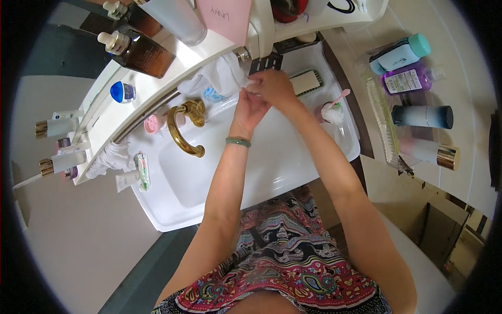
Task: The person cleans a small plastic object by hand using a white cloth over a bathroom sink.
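Note:
My two hands meet over the back of the white sink (188, 188), next to a white towel (213, 73) with a light blue patch. The towel hangs from the metal rail under the shelf. My right hand (276, 88) is closed with its fingers on the towel's right end. Below and against it, my left hand (251, 109) is turned palm up, a green bangle (238, 142) on its wrist. Its fingers are mostly hidden by the right hand, so their grip does not show. Left of the hands stands a brass faucet (183, 125).
On the basin's right rim lie a brush (306, 82) and a cup (332, 112) with a pink handle in it. Toothpaste tubes (142, 171) rest on the left rim. Dropper bottles (141, 55) stand on the shelf above; several bottles (422, 116) line the right counter.

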A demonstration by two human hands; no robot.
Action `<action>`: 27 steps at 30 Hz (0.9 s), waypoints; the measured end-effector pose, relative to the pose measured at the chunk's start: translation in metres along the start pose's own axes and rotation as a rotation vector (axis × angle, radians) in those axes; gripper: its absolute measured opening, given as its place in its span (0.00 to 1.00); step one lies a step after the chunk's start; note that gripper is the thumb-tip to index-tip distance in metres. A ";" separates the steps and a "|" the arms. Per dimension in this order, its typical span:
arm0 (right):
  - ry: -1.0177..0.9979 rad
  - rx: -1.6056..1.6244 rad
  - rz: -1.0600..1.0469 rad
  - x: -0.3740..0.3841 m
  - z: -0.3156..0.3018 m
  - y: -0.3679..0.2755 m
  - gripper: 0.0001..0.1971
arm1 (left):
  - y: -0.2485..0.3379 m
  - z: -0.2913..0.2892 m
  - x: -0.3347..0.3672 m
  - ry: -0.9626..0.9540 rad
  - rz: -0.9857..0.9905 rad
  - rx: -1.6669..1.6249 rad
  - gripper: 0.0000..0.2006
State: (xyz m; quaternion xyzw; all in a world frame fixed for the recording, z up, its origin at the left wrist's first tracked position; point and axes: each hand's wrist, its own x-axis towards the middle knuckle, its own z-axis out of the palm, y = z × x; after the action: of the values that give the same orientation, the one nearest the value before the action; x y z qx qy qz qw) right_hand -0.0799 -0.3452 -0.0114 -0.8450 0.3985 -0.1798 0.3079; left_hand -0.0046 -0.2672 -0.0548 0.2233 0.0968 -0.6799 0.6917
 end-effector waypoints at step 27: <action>-0.020 0.466 0.324 -0.130 0.041 0.007 0.11 | -0.039 -0.053 -0.077 -0.004 -0.140 0.326 0.22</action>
State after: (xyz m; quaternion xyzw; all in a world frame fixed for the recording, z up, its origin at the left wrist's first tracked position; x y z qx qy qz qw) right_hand -0.1411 -0.2313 -0.0544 -0.6785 0.4732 -0.2064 0.5225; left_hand -0.0383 -0.1735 -0.0748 0.3238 -0.0010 -0.7336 0.5975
